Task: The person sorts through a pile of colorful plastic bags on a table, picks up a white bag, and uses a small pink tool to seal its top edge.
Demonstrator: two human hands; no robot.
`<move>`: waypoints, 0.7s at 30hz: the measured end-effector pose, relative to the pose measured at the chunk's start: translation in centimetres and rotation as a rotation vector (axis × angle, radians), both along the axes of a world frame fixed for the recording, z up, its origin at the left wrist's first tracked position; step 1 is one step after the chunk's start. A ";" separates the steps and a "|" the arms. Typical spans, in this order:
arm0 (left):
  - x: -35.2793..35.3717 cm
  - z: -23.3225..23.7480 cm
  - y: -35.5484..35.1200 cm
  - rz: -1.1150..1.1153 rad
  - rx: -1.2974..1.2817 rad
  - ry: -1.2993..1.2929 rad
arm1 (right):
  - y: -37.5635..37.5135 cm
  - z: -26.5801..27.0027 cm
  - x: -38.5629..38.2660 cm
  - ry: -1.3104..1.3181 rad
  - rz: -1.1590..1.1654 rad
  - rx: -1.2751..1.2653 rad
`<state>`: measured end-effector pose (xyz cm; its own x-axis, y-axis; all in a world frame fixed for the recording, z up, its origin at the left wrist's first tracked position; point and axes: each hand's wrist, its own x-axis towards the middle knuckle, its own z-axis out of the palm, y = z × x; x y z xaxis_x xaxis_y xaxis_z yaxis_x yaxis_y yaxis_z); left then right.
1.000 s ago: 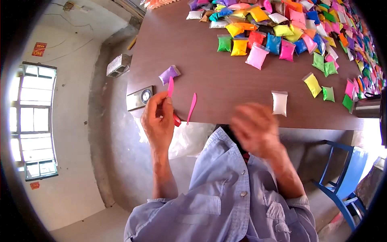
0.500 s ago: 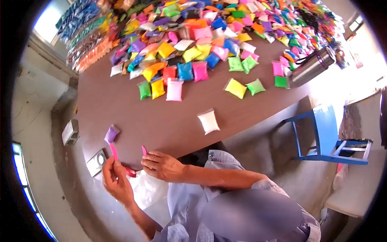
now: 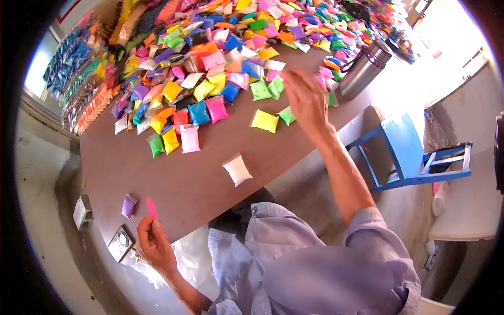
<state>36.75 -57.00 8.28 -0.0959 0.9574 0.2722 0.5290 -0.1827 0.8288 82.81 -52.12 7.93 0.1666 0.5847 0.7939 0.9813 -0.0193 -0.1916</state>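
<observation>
My left hand (image 3: 155, 244) is closed near the table's left corner, pinching a thin pink plastic strip (image 3: 152, 208) that points up. Just left of the strip, a small purple packet (image 3: 128, 206) lies on the table. My right hand (image 3: 308, 100) is stretched out over the right side of the table, beside a green packet (image 3: 287, 115) and a yellow packet (image 3: 265, 121). Its fingers are bunched and blurred, so whether they hold anything cannot be seen. A white packet (image 3: 237, 170) lies near the front edge, between my two hands.
A large heap of colourful packets (image 3: 210, 60) covers the back of the brown table (image 3: 157, 178). A steel flask (image 3: 366, 69) stands at the right. Beyond the front edge is a blue chair (image 3: 404, 147). A dark-framed device with a round dial (image 3: 122, 241) sits at the left corner.
My right hand has swung from beside the left hand to far right over the table; the pink piece seen in it is no longer visible. My left hand still holds its pink strip. The view has shifted.
</observation>
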 end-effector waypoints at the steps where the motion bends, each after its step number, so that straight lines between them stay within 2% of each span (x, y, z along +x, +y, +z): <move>1: 0.2 -0.1 0.1 -0.012 0.004 -0.005 | -0.5 -0.6 0.9 -0.005 -0.012 0.004; 3: 0.2 -0.8 -0.1 -0.035 -0.003 -0.007 | -0.8 -2.1 2.5 0.179 0.034 -0.040; 4: -0.1 -1.3 -0.1 -0.041 -0.002 -0.009 | -1.4 -2.8 2.3 0.177 0.028 -0.039; 6: -0.5 -2.3 0.0 -0.092 -0.061 0.029 | -3.3 -4.5 0.6 0.157 0.002 -0.201; 9: 0.6 -1.2 0.0 -0.146 -0.147 0.013 | -5.2 -7.2 -1.1 0.171 -0.035 -0.134; 12: 1.1 -2.3 0.6 -0.144 -0.054 -0.102 | -6.6 -9.3 -2.3 0.244 -0.009 -0.028; 15: 1.5 -3.0 1.6 -0.184 -0.104 -0.132 | -7.4 -7.2 -4.0 0.225 -0.046 -0.037; 17: 2.7 -2.5 1.8 -0.202 -0.099 -0.131 | -7.4 -6.6 -4.1 0.290 0.046 -0.008; 21: 3.0 -2.9 2.4 -0.233 -0.119 -0.062 | -7.4 -6.3 -3.4 0.284 0.034 -0.007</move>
